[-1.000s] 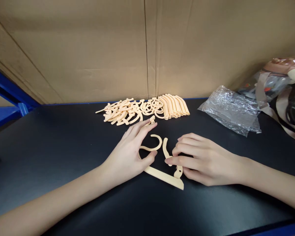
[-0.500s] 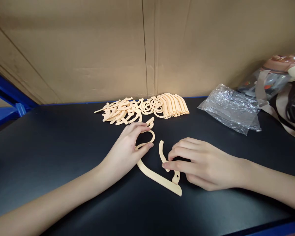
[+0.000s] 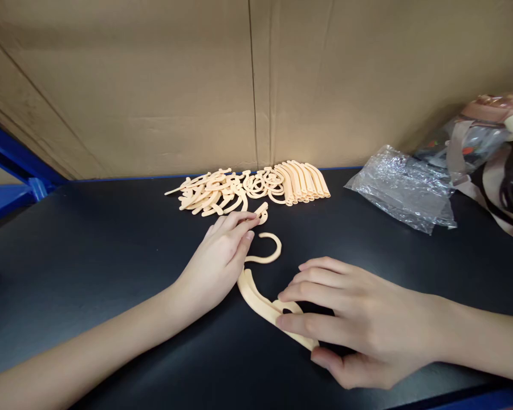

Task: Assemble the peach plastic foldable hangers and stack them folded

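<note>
Beyond lie a cream pile [image 3: 218,187] and plastic bag [image 3: 404,193]; whether the hands [image 3: 220,253] [image 3: 367,319] clamp the hanger [image 3: 256,303] is unclear.

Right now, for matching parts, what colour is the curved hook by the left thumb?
The hook is pale cream, best seen in the head view.

Cream pieces [image 3: 259,303], black tabletop [image 3: 111,239], brown cardboard [image 3: 175,85], blue frame [image 3: 12,155], pinkish bottle lid [image 3: 485,111]

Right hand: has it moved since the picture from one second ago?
Yes. Judged against the cardboard wall, the right hand has shifted lower in the picture, farther from that wall.
</note>
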Demonstrator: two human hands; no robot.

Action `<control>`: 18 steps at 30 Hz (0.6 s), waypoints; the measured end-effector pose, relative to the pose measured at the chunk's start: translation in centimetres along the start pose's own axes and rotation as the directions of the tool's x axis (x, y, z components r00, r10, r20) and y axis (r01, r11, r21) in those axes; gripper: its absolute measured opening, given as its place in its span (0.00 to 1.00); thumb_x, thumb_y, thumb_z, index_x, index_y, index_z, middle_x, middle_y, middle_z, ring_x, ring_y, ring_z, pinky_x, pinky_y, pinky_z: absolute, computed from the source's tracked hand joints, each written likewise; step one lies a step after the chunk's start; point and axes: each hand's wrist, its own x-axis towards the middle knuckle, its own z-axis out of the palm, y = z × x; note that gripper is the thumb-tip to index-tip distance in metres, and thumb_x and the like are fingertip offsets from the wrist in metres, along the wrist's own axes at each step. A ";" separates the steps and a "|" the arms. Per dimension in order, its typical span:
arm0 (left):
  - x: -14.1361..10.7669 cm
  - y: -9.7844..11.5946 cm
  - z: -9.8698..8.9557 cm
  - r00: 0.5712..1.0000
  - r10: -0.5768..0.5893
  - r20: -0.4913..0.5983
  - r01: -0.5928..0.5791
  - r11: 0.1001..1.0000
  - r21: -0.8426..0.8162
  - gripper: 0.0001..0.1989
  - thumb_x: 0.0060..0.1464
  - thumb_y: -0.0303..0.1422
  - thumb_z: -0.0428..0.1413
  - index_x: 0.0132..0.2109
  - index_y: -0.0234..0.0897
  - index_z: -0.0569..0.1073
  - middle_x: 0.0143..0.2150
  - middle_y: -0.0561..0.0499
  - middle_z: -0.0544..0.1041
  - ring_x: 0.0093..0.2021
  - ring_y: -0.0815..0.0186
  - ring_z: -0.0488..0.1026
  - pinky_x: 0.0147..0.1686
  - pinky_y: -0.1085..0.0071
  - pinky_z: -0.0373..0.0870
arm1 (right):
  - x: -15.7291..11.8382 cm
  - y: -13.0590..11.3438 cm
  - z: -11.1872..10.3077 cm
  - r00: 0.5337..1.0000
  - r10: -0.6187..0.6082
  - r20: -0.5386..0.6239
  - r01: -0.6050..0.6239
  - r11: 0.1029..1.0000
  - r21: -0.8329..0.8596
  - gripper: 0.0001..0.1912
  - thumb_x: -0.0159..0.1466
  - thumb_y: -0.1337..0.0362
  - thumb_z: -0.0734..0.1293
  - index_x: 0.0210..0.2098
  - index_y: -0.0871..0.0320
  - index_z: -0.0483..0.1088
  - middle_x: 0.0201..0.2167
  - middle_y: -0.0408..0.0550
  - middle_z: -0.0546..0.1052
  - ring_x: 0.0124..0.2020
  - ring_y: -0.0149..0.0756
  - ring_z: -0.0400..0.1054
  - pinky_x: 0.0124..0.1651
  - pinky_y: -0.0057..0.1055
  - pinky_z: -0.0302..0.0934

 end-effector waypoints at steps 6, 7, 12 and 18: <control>0.2 0.0 -0.1 1.000 -0.008 0.011 0.008 0.999 -0.045 0.18 0.66 0.35 0.42 0.53 0.36 0.72 0.55 0.49 0.70 0.57 0.62 0.65 0.60 0.58 0.60 | -0.2 0.2 -0.2 1.000 0.013 0.027 -0.012 1.000 -0.022 0.22 0.59 0.70 0.63 0.53 0.61 0.68 0.48 0.50 0.72 0.49 0.39 0.64 0.58 0.38 0.55; 0.2 0.0 -0.2 1.000 -0.008 0.015 0.009 0.998 -0.062 0.18 0.66 0.35 0.42 0.52 0.37 0.72 0.55 0.49 0.71 0.56 0.62 0.66 0.60 0.58 0.60 | -0.2 0.3 -0.2 0.999 0.018 0.044 -0.016 0.999 -0.033 0.22 0.59 0.70 0.63 0.53 0.61 0.68 0.48 0.50 0.72 0.49 0.39 0.63 0.58 0.38 0.55; 0.3 0.5 -0.5 1.000 -0.004 0.027 0.009 0.986 -0.164 0.16 0.64 0.31 0.42 0.49 0.38 0.73 0.49 0.50 0.74 0.51 0.64 0.69 0.53 0.63 0.66 | -0.5 1.6 -0.4 0.998 0.036 0.049 -0.029 0.988 -0.153 0.20 0.63 0.73 0.60 0.54 0.61 0.67 0.49 0.50 0.72 0.51 0.39 0.62 0.60 0.41 0.53; 0.2 0.5 -0.7 0.993 0.111 0.045 -0.099 0.971 -0.216 0.16 0.58 0.26 0.43 0.43 0.39 0.74 0.48 0.49 0.74 0.49 0.63 0.71 0.51 0.62 0.69 | -0.8 3.2 -0.2 0.994 0.086 -0.062 -0.100 0.958 -0.271 0.18 0.66 0.76 0.56 0.53 0.60 0.66 0.47 0.49 0.74 0.52 0.38 0.63 0.59 0.41 0.55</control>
